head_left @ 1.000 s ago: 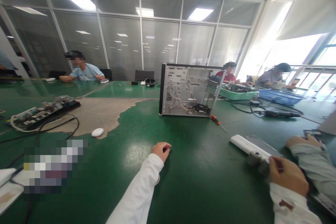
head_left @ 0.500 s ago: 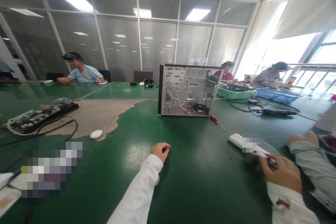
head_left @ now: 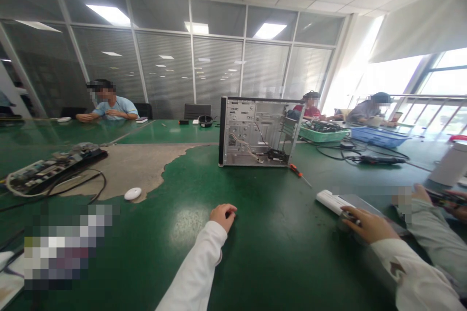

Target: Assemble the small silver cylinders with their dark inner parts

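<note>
Left hand (head_left: pixel 222 216) loosely curled on green table (head_left: pixel 270 262), right hand (head_left: pixel 371 225) outstretched near white device (head_left: pixel 329 199), both grips unclear

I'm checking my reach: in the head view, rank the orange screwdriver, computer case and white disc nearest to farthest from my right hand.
1. Orange screwdriver: ahead-left of the right hand.
2. Computer case: left of the screwdriver.
3. White disc: far left.

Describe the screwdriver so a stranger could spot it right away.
Find the open computer case standing on the green table. The screwdriver lies by the case's lower right corner as pictured. Its orange handle sets it apart from the grey metal beside it.
</note>
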A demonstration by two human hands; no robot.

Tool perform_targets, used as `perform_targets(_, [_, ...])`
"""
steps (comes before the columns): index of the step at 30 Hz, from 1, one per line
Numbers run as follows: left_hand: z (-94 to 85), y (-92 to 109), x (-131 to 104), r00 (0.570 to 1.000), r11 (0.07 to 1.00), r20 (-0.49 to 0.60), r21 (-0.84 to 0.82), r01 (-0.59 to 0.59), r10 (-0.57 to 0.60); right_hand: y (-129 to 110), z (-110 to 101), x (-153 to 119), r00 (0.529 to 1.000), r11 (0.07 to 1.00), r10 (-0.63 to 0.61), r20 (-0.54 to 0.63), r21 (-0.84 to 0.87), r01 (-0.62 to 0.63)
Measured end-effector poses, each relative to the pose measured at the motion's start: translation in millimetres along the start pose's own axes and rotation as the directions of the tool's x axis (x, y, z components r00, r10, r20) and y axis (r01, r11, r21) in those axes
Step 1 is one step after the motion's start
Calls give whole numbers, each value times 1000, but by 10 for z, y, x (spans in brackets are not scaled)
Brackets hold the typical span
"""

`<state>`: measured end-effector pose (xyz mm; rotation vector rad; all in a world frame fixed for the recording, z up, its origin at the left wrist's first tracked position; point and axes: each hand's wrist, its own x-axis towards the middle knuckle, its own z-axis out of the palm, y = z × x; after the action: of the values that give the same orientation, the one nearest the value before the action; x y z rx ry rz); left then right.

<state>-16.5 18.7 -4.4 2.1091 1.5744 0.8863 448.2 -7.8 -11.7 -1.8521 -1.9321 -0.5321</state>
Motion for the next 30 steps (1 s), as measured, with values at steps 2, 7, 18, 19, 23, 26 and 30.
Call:
perform_targets(2, [5,-9,2,1000,1000,-3,1,0,0,-74,-77,54,994,996,-83,76,-14,84])
perform_targets(7, [14,-25,11,1000,1000,0,-25,-7,7,-724,-390,268,979,982,-187,-87,-1,187])
perform_targets(18, [-15,23,-27,987,996,-138,-30,-81,76,-3066,-327,559,904,733,-403,-142,542,412])
perform_targets(19, [-14,27,-25,986,997,-151,-23,-72,68,-3151,-269,571,908,718,-392,-149,568,403])
perform_targets(23, [-3,53,-11,988,1000,-154,19,11,-8,-3283,-36,546,912,661,-376,-166,642,389])
perform_targets(26, [5,73,-12,994,998,-107,57,25,-19,-3266,113,486,927,610,-339,-164,712,349])
perform_targets(30, [15,73,-19,997,994,-69,106,33,-26,-3226,250,449,955,560,-267,-129,786,263])
